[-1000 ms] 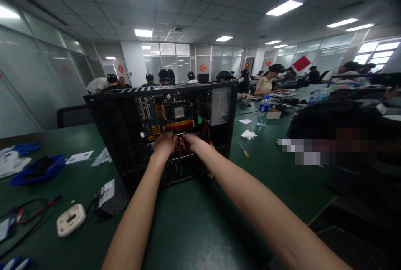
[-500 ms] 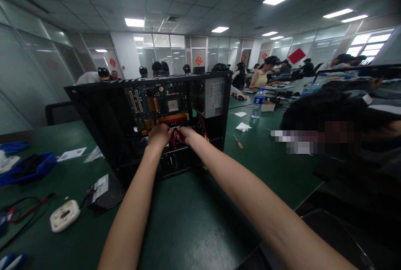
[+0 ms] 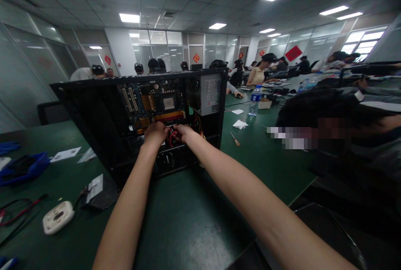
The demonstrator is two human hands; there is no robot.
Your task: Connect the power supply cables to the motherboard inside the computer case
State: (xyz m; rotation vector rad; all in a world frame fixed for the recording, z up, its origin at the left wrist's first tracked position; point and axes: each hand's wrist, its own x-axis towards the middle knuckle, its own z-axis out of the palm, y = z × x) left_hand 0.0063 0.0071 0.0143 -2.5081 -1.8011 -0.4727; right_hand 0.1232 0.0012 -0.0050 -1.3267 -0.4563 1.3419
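A black computer case (image 3: 84, 78) stands open-sided on the green table. The motherboard (image 3: 167, 90), with a bare processor in its socket, shows inside, and the grey power supply (image 3: 210, 94) sits at the upper right. Both of my hands reach into the lower part, below the orange and red memory slots (image 3: 170, 117). My left hand (image 3: 155, 135) is closed with its fingertips at a bundle of red and black cables (image 3: 171, 138). From the other side, my right hand (image 3: 183, 133) pinches the same cables. The fingertips and cable ends are partly hidden.
At left lie a blue tray (image 3: 37, 165), a white plastic part (image 3: 58, 217), a dark box with a label (image 3: 100, 192) and loose wires (image 3: 23, 215). A screwdriver (image 3: 235, 139), tissue (image 3: 240, 124) and water bottle (image 3: 255, 100) are at right. A person (image 3: 310, 109) leans close there.
The whole view has shifted slightly, with the case now a little further left in it. My hands stay at the cables, with hardly any change in their grip.
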